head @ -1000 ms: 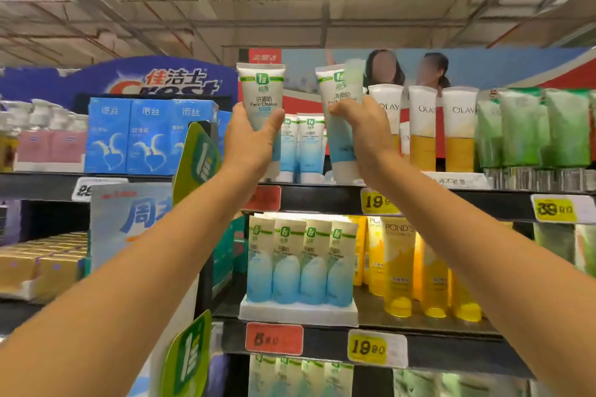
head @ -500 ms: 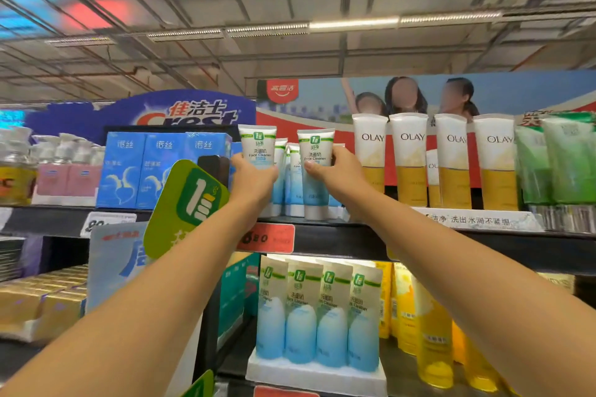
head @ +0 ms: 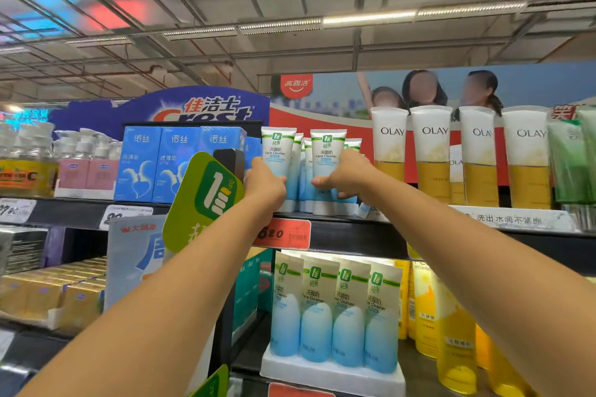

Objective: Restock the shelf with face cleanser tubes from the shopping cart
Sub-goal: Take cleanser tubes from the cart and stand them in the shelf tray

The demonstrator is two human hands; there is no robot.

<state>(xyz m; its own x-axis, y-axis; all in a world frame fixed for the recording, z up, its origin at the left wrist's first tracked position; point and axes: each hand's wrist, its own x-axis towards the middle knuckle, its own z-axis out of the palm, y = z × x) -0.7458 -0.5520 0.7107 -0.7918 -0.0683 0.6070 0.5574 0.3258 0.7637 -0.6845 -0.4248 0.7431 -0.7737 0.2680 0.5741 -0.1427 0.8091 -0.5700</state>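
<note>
Reaches up, left hand [head: 266, 185] curled round left tube [head: 277, 155], right hand [head: 346, 176] clamped on right tube [head: 327, 155]. Holds the 2 upright at shelf [head: 354, 232] edge, between blue boxes [head: 161, 164] and OLAY tubes [head: 432, 151].

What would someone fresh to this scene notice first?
Two bare arms reach up in the middle, where the left hand grips the left tube and the right hand grips the right tube. Both are white-and-blue face cleanser tubes, upright at the front of the upper shelf. To their right stands a row of white-and-yellow Olay tubes, and a green thumbs-up sign juts out beside the left hand.
</note>
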